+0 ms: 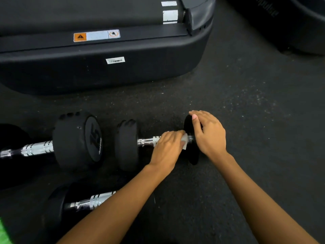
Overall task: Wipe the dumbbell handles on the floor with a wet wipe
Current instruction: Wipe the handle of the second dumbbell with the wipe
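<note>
The person's left hand [168,147] is curled down over the chrome handle [147,140] of the middle dumbbell [126,145], which lies on the dark rubber floor [246,120] in front of a treadmill base [105,73]. Its fingers grip a white wet wipe [184,141] against the handle's right end, just beside the right-hand weight head [192,156]; only a small fold of the wipe shows past the fingers. The right hand [209,134] rests on top of that head with fingers loosely extended over its rim, holding nothing else.

A second dumbbell [77,140], its end cap marked 15, lies to the left in line with the first, the two heads just beside each other, and its ridged handle runs off toward the left side of the view. A third dumbbell [95,199] lies nearer the person, partly hidden under the left forearm. Another dark machine [299,23] sits at the far right, and something bright green [3,233] shows at the near left corner
</note>
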Motion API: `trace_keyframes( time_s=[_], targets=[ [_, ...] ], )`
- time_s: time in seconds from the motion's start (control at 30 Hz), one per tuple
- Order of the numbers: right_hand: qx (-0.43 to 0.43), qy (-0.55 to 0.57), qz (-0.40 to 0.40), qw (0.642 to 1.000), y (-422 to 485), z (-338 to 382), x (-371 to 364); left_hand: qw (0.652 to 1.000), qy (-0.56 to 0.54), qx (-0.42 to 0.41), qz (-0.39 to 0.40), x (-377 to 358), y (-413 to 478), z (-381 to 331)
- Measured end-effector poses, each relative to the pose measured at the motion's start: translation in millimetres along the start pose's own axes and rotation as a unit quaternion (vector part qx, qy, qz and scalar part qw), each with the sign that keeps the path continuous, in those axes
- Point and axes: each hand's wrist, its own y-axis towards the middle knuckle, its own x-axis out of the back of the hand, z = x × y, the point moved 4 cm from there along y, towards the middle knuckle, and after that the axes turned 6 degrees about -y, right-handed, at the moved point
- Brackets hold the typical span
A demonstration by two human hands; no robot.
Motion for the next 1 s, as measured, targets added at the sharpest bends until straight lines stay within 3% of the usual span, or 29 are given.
trace_keyframes(
  time_s=[0.1, 0.37, 0.47, 0.6, 0.73, 0.8, 1.0],
  targets=[
    [0.007, 0.004, -0.008, 1.000, 0, 0, 0, 0.998, 0.042, -0.039, -0.006, 7, -5, 14],
    [0.001, 0.006, -0.013, 1.000, 6, 3, 2, 0.995, 0.041, 0.074, 0.047, 0, 14, 11],
    [0.002, 0.011, -0.015, 1.000, 7, 3, 2, 0.996, 0.038, 0.041, 0.069, -9, 22, 5],
    [-0.001, 0.014, -0.015, 1.000, 4, 2, 2, 0.998, 0.052, -0.008, 0.042, 4, 11, 17],
    [-0.002, 0.009, -0.011, 1.000, 4, 3, 2, 0.981, 0.102, 0.096, 0.137, 7, 28, 26],
    [-0.002, 0.010, -0.011, 1.000, 5, 3, 3, 0.974, 0.109, 0.110, 0.167, 5, 35, 17],
    [-0.004, 0.010, -0.011, 1.000, 5, 2, 3, 0.994, -0.003, 0.033, 0.102, 8, 22, 18]
  ],
)
